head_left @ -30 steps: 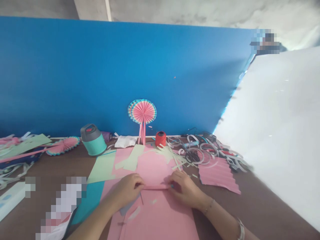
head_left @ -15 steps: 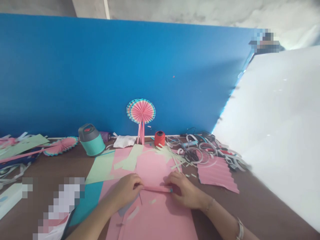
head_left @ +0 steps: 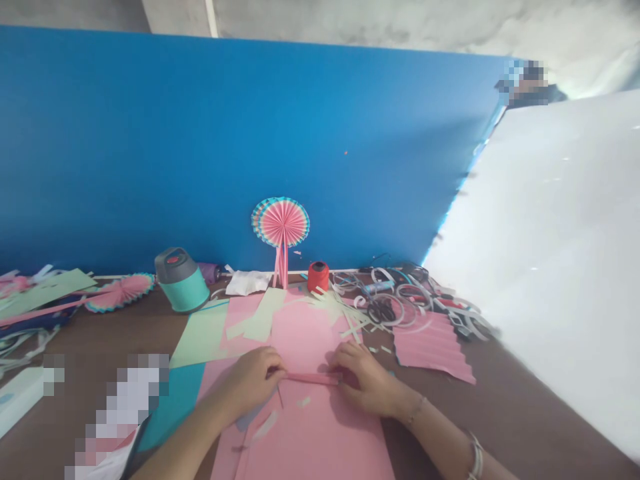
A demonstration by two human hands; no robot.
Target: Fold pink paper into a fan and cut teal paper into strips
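Observation:
Between my hands lies a narrow folded strip of pink paper, running left to right. My left hand pinches its left end between thumb and fingers. At the other end, my right hand is closed on the strip, fingertips partly hidden. Beneath them is a large pink paper sheet, with another pink sheet stretching away behind the strip. Small pale paper scraps lie on the near sheet.
Against the blue partition stands a round pleated paper fan. A red thread spool, a teal-and-grey container and tangled cables line the back. Pleated pink paper lies right; pale green paper lies left.
Both hands keep nearly the same place and grip. The strip's front face has turned slightly, and the blue tip at its right end no longer shows. The view has shifted a little.

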